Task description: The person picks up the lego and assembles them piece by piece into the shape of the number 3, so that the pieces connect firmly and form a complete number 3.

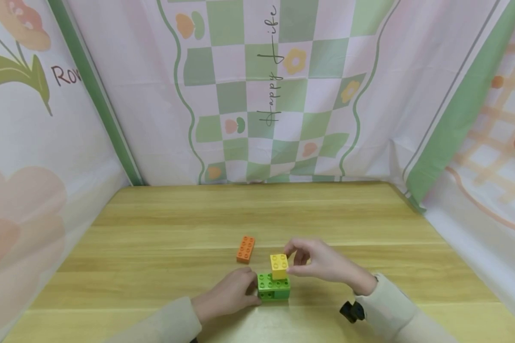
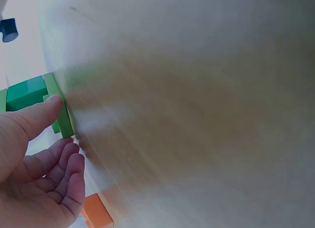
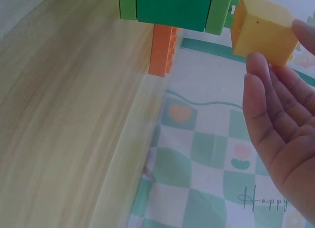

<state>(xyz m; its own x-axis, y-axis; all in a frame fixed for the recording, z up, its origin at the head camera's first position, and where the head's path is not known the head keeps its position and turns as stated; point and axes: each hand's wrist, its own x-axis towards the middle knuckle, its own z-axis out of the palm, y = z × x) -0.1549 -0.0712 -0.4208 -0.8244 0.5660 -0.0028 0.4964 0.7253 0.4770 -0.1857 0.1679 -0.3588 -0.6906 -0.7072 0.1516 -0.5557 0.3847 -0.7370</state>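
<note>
A green block stack [image 1: 266,287] stands on the table, with a dark green block [image 3: 173,9] between light green layers. My left hand [image 1: 231,293] grips the stack's left end. In the left wrist view its thumb presses the lower light green layer, and the fingers curl near that layer's edge. Above the right part of the stack, my right hand [image 1: 322,261] pinches a yellow block [image 1: 279,267] between thumb and fingers. The right wrist view shows the yellow block slightly tilted against the top studs, some studs still visible. Its far side is hidden in the head view.
An orange block [image 1: 245,249] with studs up lies behind the stack, a little to its left. The wooden table [image 1: 176,214] ends at a patterned cloth [image 1: 279,157]. A black device [image 1: 352,312] sits at my right wrist.
</note>
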